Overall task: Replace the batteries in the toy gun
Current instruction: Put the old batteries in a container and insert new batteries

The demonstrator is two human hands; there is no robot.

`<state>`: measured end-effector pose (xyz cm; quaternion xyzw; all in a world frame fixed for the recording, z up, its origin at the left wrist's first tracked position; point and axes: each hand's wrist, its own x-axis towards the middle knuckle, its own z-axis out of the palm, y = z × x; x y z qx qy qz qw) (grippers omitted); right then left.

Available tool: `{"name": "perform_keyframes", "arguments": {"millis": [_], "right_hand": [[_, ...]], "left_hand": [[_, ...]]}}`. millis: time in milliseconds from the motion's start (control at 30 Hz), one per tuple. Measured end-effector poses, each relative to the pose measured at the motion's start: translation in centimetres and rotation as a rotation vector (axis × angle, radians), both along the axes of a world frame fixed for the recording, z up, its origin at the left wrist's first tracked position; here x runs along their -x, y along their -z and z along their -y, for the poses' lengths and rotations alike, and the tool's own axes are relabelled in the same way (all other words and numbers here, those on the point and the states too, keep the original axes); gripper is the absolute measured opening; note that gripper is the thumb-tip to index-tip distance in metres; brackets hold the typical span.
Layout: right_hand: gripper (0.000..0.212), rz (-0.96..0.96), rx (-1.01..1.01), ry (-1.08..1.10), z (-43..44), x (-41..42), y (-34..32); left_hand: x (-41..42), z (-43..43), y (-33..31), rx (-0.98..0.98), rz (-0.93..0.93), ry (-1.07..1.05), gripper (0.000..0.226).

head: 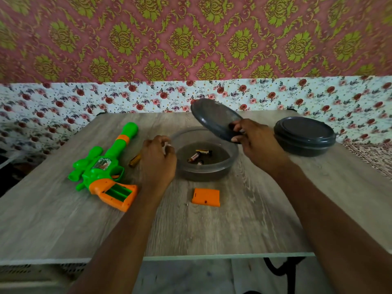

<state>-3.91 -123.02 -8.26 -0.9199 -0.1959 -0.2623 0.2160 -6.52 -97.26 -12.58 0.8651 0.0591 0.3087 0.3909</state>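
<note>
Three batteries (199, 156) lie in the open bowl (231, 160). Right hand (257, 143) pinches its lid (216, 119) tilted above, clearing access. Left hand (158, 158), loosely curled, seemingly empty, steadies the bowl's left rim. Toy gun (106, 168) left of bowl, compartment bared, cover (206, 197) removed.

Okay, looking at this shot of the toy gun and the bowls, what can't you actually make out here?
All in the head view:
- Closed grey container: its lid hides any contents.
- Batteries in the open bowl: labels too small and blurred to read.
- Battery on the table: partly behind the left hand.
- Left hand's fingertips: motion-blurred, grip unclear.
- Small speck beside the orange cover: too tiny to identify.
</note>
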Motion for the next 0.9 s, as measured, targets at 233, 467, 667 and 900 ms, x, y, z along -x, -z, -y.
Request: {"name": "perform_keyframes", "arguments": {"millis": [233, 467, 667, 900], "right_hand": [[0.021, -0.051, 0.229, -0.118, -1.6, 2.9, -1.1], [0.016, -0.070, 0.109, -0.293, -2.3, 3.2, -1.1], [0.019, -0.094, -0.185, -0.361, -2.1, 3.2, -0.5], [0.011, 0.047, -0.332, -0.232, -3.3, 3.3, 0.1]], "left_hand": [[-0.3, 0.0, 0.3, 0.013, -0.023, -0.016, 0.038], [0.3, 0.4, -0.6, 0.095, -0.047, 0.006, 0.058], [0.7, 0.4, -0.9, 0.138, -0.020, 0.024, 0.044], [0.4, 0.1, -0.7, 0.103, -0.002, 0.021, 0.034]]}}
